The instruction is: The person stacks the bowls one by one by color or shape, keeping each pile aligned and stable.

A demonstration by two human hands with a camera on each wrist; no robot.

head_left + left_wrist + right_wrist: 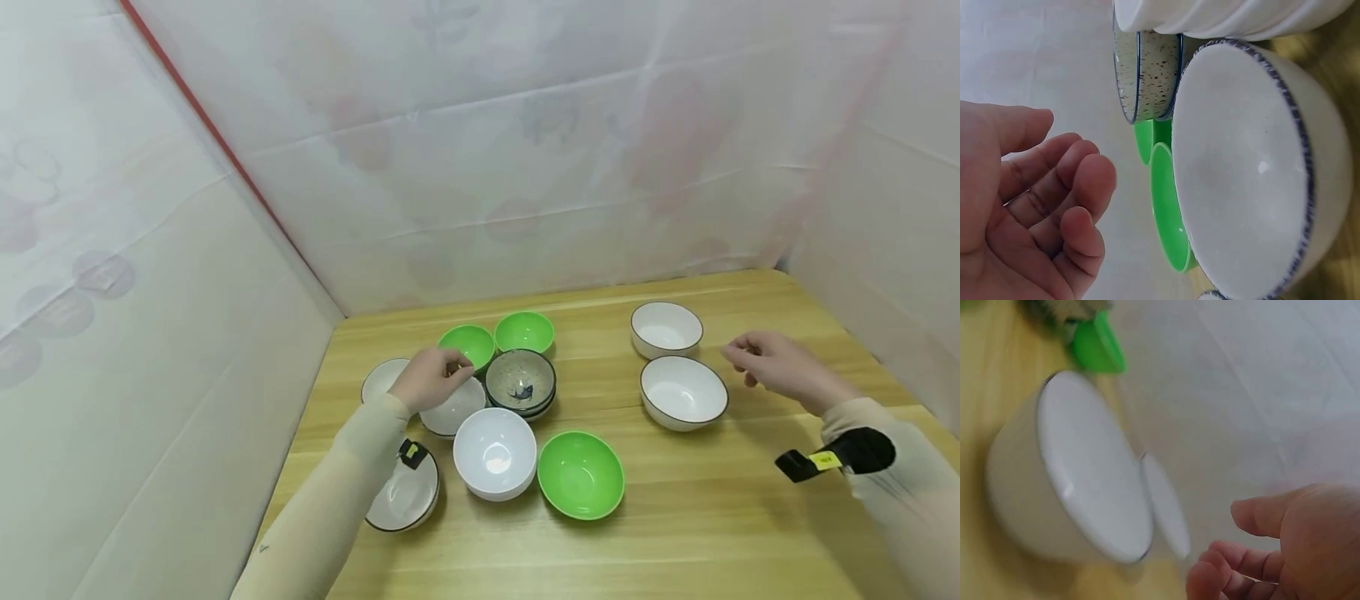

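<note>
Loosely curled, both hands' fingers [1079,181] hold nothing.

Green bowls [581,474], white bowls [495,452] (some dark-rimmed), one speckled bowl [521,381].

The table [712,500] is pale wood with a smooth, faintly shiny grain. The white bowl [495,454] at its six o'clock looks glossy ceramic, as does the speckled bowl [521,382]. The green bowl [581,475] seems smooth plastic. Thin, creased cloth-like sheeting [525,150] forms the walls.
</note>
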